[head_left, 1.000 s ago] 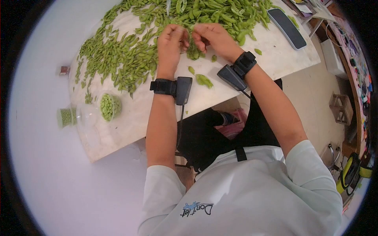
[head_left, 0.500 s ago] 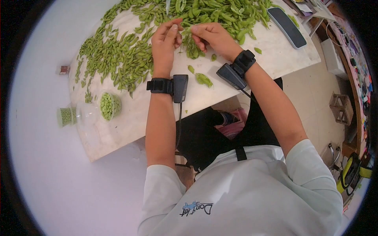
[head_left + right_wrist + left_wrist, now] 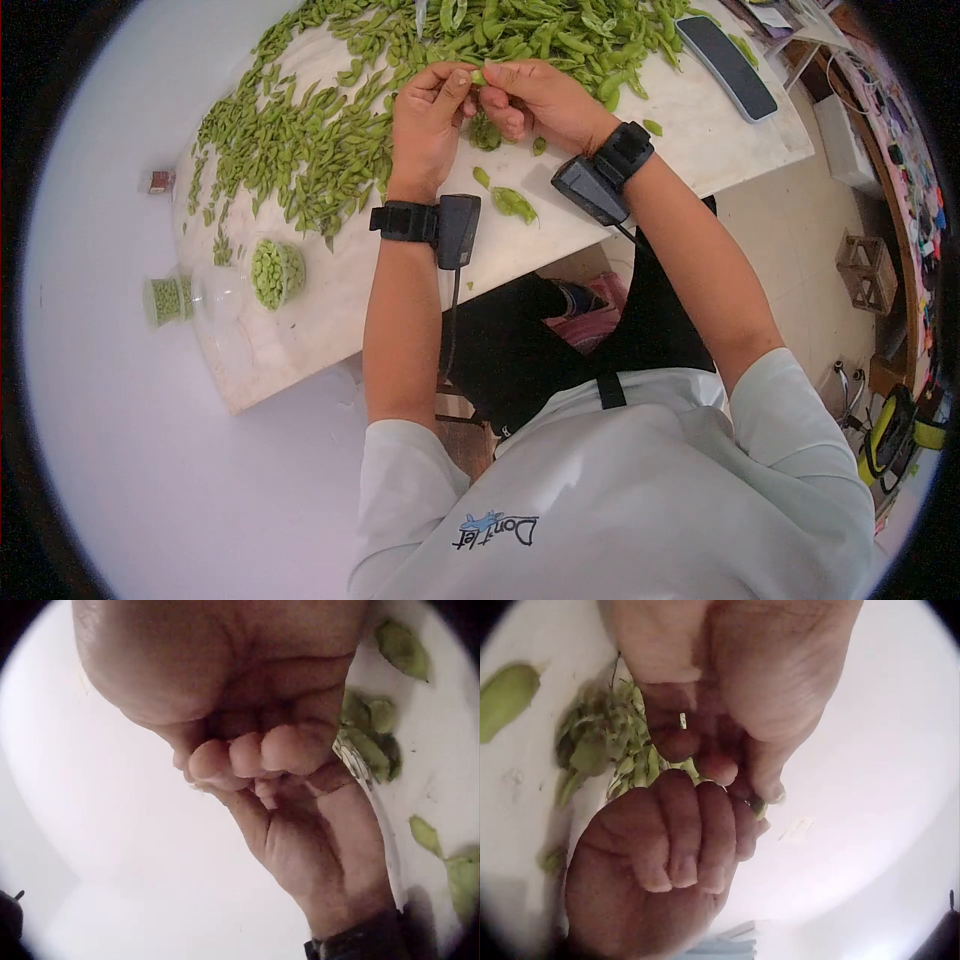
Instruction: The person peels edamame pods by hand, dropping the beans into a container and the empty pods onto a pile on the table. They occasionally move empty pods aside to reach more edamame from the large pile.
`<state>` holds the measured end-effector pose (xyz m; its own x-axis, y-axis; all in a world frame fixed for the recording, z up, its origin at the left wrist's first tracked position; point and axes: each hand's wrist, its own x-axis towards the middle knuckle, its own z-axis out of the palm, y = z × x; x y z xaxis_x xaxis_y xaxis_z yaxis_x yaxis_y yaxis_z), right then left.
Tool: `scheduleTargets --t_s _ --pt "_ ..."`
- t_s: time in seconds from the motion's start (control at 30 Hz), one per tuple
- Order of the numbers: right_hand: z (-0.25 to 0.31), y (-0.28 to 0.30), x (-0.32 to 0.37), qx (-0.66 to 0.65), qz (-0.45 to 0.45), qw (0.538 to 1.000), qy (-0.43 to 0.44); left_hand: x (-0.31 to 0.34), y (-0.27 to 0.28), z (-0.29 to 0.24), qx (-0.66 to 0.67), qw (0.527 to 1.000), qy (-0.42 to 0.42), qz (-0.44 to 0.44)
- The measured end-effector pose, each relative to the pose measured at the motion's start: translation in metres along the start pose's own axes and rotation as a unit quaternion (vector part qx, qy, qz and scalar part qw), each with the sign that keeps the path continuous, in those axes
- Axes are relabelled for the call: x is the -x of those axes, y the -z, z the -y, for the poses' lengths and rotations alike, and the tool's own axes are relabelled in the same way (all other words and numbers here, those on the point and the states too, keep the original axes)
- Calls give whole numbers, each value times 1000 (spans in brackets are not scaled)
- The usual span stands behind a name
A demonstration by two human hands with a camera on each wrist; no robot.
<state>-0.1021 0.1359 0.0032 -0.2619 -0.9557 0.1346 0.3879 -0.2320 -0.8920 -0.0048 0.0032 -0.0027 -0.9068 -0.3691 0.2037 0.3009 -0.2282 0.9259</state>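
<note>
At the near edge of the big heap, my left hand and my right hand meet fingertip to fingertip. Thumbs and forefingers pinch a small green edamame pod, mostly covered by the fingers. In the left wrist view a bit of this pod shows between the tips. The other fingers of my right hand are curled in. The right wrist view hides the pod behind the hands. Beneath them lies a small pile of pods and stalks.
Heaped edamame pods cover the back of the white table, with smaller pods spread left. A clear tub of shelled beans stands front left. A phone lies at right. Loose pods lie near the front edge.
My left hand moved left, away from the right hand, then came back to it. A green pod now shows between the fingertips. My right hand has stayed nearly in place.
</note>
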Motion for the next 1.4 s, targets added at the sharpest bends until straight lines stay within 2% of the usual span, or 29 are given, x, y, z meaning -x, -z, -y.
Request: scheduleTargets --t_s 0.17,0.27,0.37,0.57,0.67,0.77,0.87,0.97,1.1,1.17,1.23,1.33,1.4 --pt "1 4 0 -160 78 984 -31 1 -4 2 -24 1000 1 -14" --pt "2 5 1 -167 69 983 -27 3 -12 -1 -113 991 -47 -51" --pt "2 4 1 -118 26 992 -24 3 -14 -10 -191 978 -78 -38" --pt "0 -3 0 84 -92 992 26 1 -9 -6 -189 978 -70 -44" --pt "0 2 -1 51 -101 993 12 -3 -4 -5 -203 969 -108 -88" --pt "2 -2 0 120 -128 983 58 -2 4 -14 -123 974 -145 -127" --pt "11 -4 0 79 -206 974 61 5 3 -28 -170 950 -135 -225" --pt "9 -3 2 124 -176 976 31 24 9 -45 -242 930 -140 -238" --pt "5 -2 0 144 -180 972 40 81 27 -83 -379 860 -190 -284" --pt "3 0 -1 144 -170 974 40 112 42 -103 -448 805 -178 -345" --pt "2 -1 -2 148 -169 974 35 145 68 -124 -558 725 -101 -390" --pt "-3 1 -4 147 -163 975 44 173 84 -145 -623 663 -36 -414" --pt "-3 1 -4 160 -162 973 47 181 87 -145 -675 616 -78 -398"
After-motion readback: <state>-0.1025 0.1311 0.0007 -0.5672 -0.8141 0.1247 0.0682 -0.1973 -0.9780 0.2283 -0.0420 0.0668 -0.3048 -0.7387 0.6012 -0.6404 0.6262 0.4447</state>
